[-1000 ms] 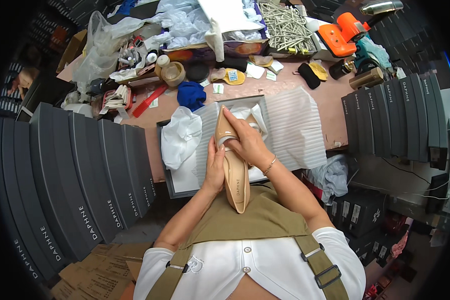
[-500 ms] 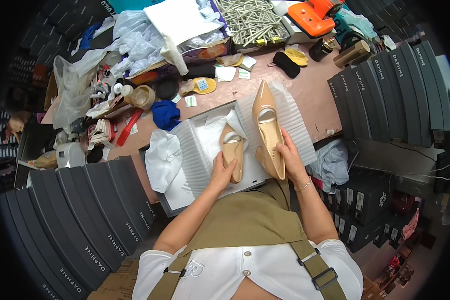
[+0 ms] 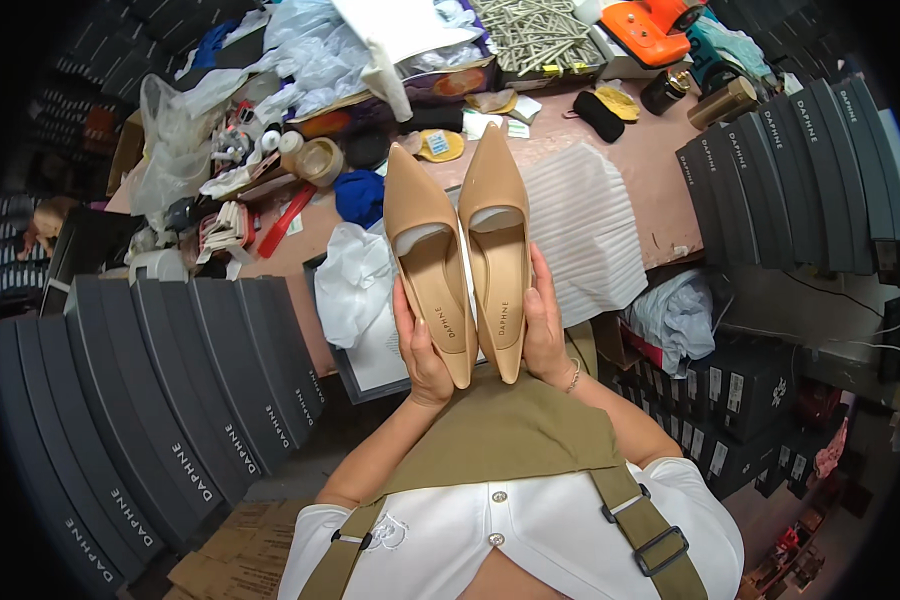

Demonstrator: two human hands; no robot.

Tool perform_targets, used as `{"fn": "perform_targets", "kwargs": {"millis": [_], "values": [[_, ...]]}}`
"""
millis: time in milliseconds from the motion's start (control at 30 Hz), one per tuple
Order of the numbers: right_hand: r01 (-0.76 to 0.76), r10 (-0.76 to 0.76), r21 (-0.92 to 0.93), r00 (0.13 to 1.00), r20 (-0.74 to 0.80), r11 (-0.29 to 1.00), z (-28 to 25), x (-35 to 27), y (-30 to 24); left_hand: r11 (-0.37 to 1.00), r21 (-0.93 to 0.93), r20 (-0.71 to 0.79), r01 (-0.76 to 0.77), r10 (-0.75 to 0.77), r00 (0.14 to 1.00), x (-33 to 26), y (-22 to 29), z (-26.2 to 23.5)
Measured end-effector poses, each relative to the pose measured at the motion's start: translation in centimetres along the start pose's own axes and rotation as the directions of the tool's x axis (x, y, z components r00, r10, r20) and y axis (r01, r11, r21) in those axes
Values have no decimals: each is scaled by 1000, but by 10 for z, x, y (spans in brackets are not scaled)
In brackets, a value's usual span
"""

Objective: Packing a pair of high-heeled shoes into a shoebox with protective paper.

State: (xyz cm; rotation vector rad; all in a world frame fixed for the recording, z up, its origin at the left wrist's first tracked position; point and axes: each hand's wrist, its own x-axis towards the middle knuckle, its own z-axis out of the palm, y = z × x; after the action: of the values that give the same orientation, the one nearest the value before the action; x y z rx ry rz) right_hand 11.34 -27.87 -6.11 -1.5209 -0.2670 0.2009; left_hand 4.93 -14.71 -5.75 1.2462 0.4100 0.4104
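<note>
Two beige pointed-toe shoes are held side by side in front of me, toes pointing away. My left hand [image 3: 421,350] grips the left shoe [image 3: 432,275] along its outer side near the heel. Around the heel end of the right shoe [image 3: 498,250] my right hand [image 3: 544,325] is closed, thumb on its side. White stuffing shows inside both toe openings. Beneath them lies an open grey shoebox [image 3: 365,378], mostly hidden by the shoes and hands. Ribbed white wrapping sheet [image 3: 585,235] spreads to the right, and crumpled white tissue [image 3: 353,285] rests at the box's left.
Upright dark shoeboxes line the left [image 3: 170,400] and right [image 3: 800,190] sides. At the back are a bin of pale sticks [image 3: 535,40], an orange tool [image 3: 645,35] and plastic bags [image 3: 320,60]. A blue cloth [image 3: 358,197] and red brush [image 3: 288,220] lie at left.
Both shoes have been raised closer and brought together, side by side. The left shoe has come up out of the box, and the right one has moved left.
</note>
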Motion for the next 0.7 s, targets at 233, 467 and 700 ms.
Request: {"fn": "perform_targets", "kwargs": {"millis": [233, 467, 700], "values": [[-21, 38, -78, 972, 231, 997, 4, -9, -10, 995, -86, 15, 57, -56, 998, -13, 8, -43], [22, 94, -187, 804, 587, 982, -19, 10, -50, 985, 66, 322, 158, -171, 931, -12, 60, -109], [704, -218, -470, 651, 728, 532, -11, 43, -130, 202, 646, 671, -736, 310, 674, 14, 155, -106]]}}
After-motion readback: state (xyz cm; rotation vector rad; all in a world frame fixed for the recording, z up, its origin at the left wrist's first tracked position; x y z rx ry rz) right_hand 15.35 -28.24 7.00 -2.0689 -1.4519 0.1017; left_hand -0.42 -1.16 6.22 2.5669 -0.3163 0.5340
